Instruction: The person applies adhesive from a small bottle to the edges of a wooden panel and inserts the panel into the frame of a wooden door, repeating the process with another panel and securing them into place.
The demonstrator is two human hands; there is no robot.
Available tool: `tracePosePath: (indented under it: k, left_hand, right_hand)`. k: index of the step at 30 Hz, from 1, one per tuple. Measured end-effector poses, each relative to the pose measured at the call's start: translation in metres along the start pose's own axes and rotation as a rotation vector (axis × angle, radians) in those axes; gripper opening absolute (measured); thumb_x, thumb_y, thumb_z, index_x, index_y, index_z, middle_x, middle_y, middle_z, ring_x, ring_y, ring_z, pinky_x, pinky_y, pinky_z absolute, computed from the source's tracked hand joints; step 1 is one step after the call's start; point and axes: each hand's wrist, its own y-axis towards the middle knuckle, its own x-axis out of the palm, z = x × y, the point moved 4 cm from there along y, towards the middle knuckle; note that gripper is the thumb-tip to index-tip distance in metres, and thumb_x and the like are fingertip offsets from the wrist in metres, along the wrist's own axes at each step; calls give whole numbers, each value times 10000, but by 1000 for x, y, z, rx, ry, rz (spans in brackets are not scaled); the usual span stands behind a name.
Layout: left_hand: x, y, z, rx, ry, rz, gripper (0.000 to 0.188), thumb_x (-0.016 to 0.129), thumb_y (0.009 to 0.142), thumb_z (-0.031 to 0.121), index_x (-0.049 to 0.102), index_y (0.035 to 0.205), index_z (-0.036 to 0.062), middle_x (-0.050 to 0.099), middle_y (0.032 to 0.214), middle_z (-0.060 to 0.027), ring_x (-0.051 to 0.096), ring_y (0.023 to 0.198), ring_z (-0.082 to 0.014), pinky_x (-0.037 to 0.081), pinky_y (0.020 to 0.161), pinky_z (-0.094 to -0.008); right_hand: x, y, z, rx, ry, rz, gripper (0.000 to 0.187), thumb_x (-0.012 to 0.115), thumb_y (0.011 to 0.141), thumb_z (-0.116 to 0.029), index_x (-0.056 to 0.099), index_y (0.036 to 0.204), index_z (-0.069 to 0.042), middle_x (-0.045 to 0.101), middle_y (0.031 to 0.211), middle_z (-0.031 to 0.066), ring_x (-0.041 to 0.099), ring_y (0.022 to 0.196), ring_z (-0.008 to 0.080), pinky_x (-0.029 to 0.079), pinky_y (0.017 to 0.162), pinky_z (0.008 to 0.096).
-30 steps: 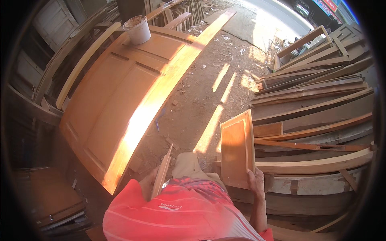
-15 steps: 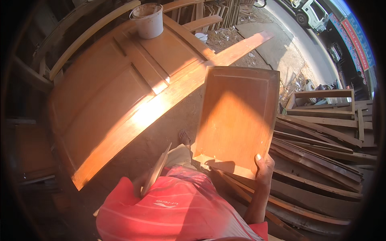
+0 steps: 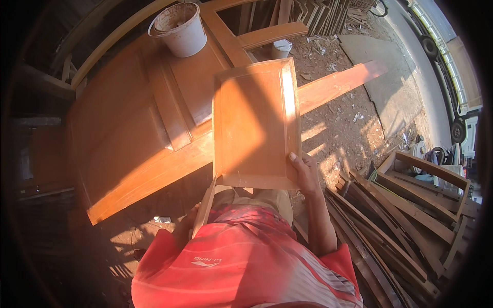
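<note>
My right hand (image 3: 306,172) grips the lower right corner of a small orange-brown wooden panel (image 3: 254,126) with a raised frame, held flat in front of my chest over the door. My left hand (image 3: 186,226) is low at my left side, closed on the edge of a thin wooden board (image 3: 204,207) that stands on edge against my body. Most of that hand is hidden by my red shirt. A large varnished wooden door (image 3: 128,128) lies flat beneath and to the left of the panel.
A white bucket (image 3: 178,30) stands on the door's far end, a smaller white cup (image 3: 281,49) beyond it. Stacked wooden frames and slats (image 3: 405,215) fill the right. Dirt ground with wood chips (image 3: 354,123) lies ahead; a vehicle (image 3: 462,102) is at the far right.
The panel has swung from my right side to the middle, over the door, and turned flat. My head has tilted down toward the door. The left hand keeps its board.
</note>
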Motion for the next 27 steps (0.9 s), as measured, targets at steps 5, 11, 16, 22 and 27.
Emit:
tracePosePath:
  k: [5,11,16,22,27]
  left_hand:
    - [80,-26,19,-69,-212,156,714,488,1029,582,645,1326,-48,690,1289,-153,647,1173,-276,496,1004,-402]
    - [143,-59,22,-142,-407,291,715,492,1027,583,646,1326,-48,690,1290,-152,647,1174,-276,497,1002,-403]
    - [160,-41,33,-173,-517,331,716,495,1025,585,647,1325,-48,690,1291,-151,647,1174,-277,498,1001,-405]
    - [146,-1,50,-140,-604,351,718,498,1023,586,648,1324,-48,690,1292,-150,647,1174,-277,499,999,-407]
    - [139,26,69,-107,-651,352,719,501,1021,588,649,1323,-48,690,1293,-149,648,1174,-277,500,997,-408]
  right_hand:
    - [-11,113,-2,76,-132,-390,393,593,1024,-306,688,1151,53,717,1004,71,664,874,111,524,765,266]
    - [34,185,-11,83,-3,-678,387,595,1029,-268,667,1225,58,696,1078,56,642,947,114,517,842,289]
    - [81,230,28,95,-126,-784,397,615,1027,-298,682,1219,43,686,1071,28,613,980,105,491,874,296]
    - [116,267,33,185,-410,-723,421,635,1019,-339,693,1211,31,677,1024,16,595,942,99,487,839,307]
    - [150,290,10,-289,-768,-599,551,716,943,-359,626,1267,77,698,1127,212,667,1083,312,499,958,408]
